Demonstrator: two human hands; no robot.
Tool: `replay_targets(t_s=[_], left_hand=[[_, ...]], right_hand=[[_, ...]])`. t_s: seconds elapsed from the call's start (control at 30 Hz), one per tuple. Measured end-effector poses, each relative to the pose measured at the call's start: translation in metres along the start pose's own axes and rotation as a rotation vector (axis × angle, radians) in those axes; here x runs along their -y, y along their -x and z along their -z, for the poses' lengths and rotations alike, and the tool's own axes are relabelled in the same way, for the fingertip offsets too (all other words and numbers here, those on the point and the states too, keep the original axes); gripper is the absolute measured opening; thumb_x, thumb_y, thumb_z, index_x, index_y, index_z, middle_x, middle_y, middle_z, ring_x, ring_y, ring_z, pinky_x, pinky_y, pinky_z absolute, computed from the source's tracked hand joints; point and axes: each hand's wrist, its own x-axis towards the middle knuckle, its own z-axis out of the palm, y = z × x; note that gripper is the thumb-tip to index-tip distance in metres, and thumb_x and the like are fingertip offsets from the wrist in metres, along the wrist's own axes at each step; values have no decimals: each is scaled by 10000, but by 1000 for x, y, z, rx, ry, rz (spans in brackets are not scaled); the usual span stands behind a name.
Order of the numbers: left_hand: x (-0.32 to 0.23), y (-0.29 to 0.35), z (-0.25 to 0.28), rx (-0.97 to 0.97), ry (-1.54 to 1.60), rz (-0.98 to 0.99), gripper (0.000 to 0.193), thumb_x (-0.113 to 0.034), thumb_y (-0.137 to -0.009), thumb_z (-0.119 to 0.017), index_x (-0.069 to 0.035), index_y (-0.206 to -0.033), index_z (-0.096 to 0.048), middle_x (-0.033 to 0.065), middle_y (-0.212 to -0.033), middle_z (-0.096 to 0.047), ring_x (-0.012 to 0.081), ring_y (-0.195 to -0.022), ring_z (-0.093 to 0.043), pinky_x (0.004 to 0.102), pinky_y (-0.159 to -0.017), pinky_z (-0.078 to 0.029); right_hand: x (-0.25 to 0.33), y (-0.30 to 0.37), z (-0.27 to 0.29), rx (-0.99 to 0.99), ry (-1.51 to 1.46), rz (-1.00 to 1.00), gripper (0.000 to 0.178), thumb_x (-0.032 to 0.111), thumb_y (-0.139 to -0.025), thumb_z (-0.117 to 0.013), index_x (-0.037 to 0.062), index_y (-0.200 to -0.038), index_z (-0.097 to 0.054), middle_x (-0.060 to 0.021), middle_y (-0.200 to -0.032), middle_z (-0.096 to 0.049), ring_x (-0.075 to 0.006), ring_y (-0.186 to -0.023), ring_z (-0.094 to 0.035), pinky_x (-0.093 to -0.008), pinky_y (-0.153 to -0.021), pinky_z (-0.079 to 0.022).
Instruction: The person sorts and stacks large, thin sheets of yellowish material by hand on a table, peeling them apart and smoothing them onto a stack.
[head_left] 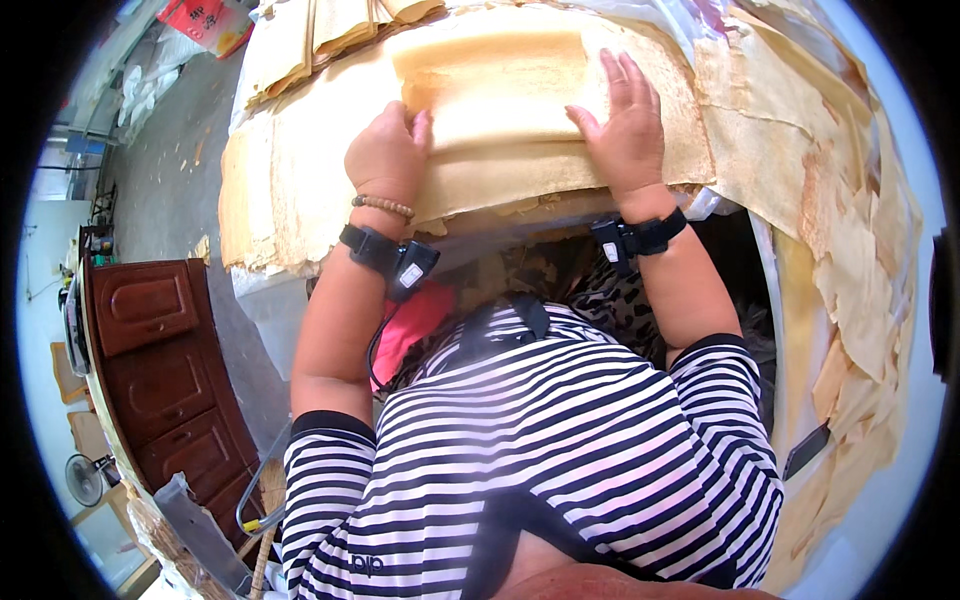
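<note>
A folded, pale yellow thin sheet [500, 90] lies on top of a wide stack of similar tan sheets [300, 190] on a work surface in front of me. My left hand [388, 150] curls its fingers over the folded sheet's left edge and grips it. My right hand [628, 125] rests flat, fingers spread, on the sheet's right side, pressing it down. Both wrists carry black bands with small devices; the left also wears a bead bracelet.
More tan sheets drape over the right side [850, 250] and pile at the back left [320, 30]. A dark red wooden cabinet [160, 370] stands at the left on a grey concrete floor [170, 150]. A small fan [85, 480] sits lower left.
</note>
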Motion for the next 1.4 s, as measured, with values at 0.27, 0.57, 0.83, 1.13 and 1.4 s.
replay_targets(t_s=[0.27, 0.57, 0.83, 1.13, 1.4], left_hand=[[-12, -8, 8, -154, -19, -480, 489, -368, -904, -688, -170, -1340, -588, 123, -1338, -614, 251, -1244, -573, 451, -1079, -414], [35, -18, 39, 399, 564, -397, 171, -170, -863, -716, -44, -979, -732, 106, -792, -719, 219, -678, -675, 331, -653, -535], [12, -7, 6, 109, 479, 91, 397, -391, -905, -694, 3, -954, -682, 203, -836, -710, 327, -732, -689, 414, -671, -537], [-14, -8, -5, -244, -222, -531, 423, -133, -937, -587, -195, -1355, -576, 71, -1422, -560, 251, -1301, -535, 392, -1119, -403], [-9, -7, 14, 184, -1, -600, 496, -354, -928, -623, -106, -1355, -580, 113, -1482, -500, 275, -1419, -418, 410, -1196, -294]], right_hand=[[-20, 0, -7, 145, 150, 557, 432, 480, -895, -662, 247, -1259, -676, -37, -1419, -575, -291, -1359, -480, -434, -1113, -413], [-45, -15, 35, 364, -627, 65, 254, 220, -895, -725, 50, -1084, -716, -44, -954, -740, -116, -784, -660, -248, -745, -534], [-28, -26, 16, 290, -196, -256, 347, 339, -900, -717, -6, -939, -699, -103, -828, -714, -204, -726, -657, -341, -688, -530], [9, -17, -8, -282, 348, 345, 457, 479, -961, -582, 147, -1270, -638, -111, -1299, -640, -277, -1258, -567, -492, -1092, -396], [20, 4, -25, 259, 178, 493, 544, 630, -921, -529, 355, -1387, -580, -11, -1570, -409, -367, -1473, -300, -609, -1196, -161]])
